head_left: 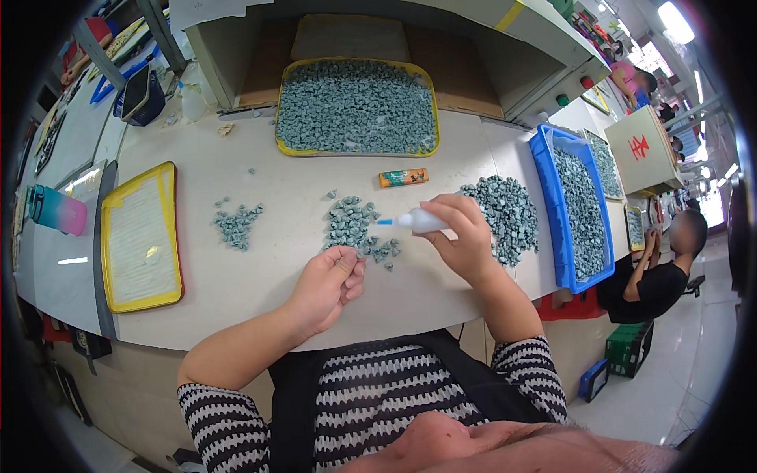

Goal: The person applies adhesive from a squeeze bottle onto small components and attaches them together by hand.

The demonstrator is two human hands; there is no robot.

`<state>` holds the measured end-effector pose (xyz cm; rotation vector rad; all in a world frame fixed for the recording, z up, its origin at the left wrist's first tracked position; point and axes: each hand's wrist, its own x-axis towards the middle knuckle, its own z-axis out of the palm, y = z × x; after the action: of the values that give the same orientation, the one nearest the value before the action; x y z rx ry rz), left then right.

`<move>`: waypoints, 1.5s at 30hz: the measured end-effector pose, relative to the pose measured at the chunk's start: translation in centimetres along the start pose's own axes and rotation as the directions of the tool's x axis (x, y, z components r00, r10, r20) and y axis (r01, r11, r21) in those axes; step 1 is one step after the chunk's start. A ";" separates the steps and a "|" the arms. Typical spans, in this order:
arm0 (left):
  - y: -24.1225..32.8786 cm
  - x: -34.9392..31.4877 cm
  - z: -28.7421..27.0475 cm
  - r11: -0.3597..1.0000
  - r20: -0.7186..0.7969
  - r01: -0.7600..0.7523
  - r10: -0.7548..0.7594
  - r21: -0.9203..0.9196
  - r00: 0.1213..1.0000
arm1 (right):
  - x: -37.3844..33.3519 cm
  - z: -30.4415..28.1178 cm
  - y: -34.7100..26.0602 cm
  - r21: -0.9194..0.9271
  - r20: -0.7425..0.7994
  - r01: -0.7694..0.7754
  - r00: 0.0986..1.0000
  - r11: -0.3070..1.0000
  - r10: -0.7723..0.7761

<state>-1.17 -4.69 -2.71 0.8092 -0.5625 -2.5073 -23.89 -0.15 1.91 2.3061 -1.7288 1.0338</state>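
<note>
My right hand (464,240) is wrapped round a small white squeeze bottle (422,221), whose thin blue nozzle points left over the table. My left hand (327,288) is closed in a pinch, thumb against forefinger, on a small grey-green piece (360,254) that shows only in part at the fingertips. Just beyond that hand lies a loose pile of grey-green pieces (347,222), and a few more are scattered under the nozzle. A smaller cluster of pieces (235,227) sits to the left. Beside my right hand is a larger heap of pieces (505,217).
A yellow-rimmed tray (277,130) full of pieces stands at the back, with an orange-and-green cylinder (403,177) before it. Right is a blue bin (564,272) of pieces; left, a yellow-edged tray (142,244) with a white lining and a teal-pink bottle (59,209). A co-worker (658,272) sits far right.
</note>
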 end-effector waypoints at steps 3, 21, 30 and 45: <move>0.0 -0.1 0.1 1.000 -0.029 0.010 -0.010 -0.005 1.000 | -0.3 0.3 0.1 0.142 0.061 -0.247 0.969 0.959 0.240; -0.5 -0.2 0.7 0.999 0.002 0.045 -0.045 -0.018 0.999 | -1.1 -1.7 5.3 -0.121 0.223 -0.302 0.920 0.946 0.322; -0.3 -0.6 0.8 0.998 0.040 0.056 -0.056 0.005 0.998 | -1.4 -0.8 3.7 -0.271 0.279 -0.175 0.927 0.947 0.251; -0.2 -0.9 0.7 0.992 0.097 0.125 -0.126 0.026 0.987 | -1.1 -0.4 -2.3 0.409 -0.006 -0.053 0.998 0.911 0.061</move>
<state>-1.07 -3.89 -1.91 0.7525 -0.5863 -2.6729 -22.17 1.72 2.33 2.4722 -1.7156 1.5568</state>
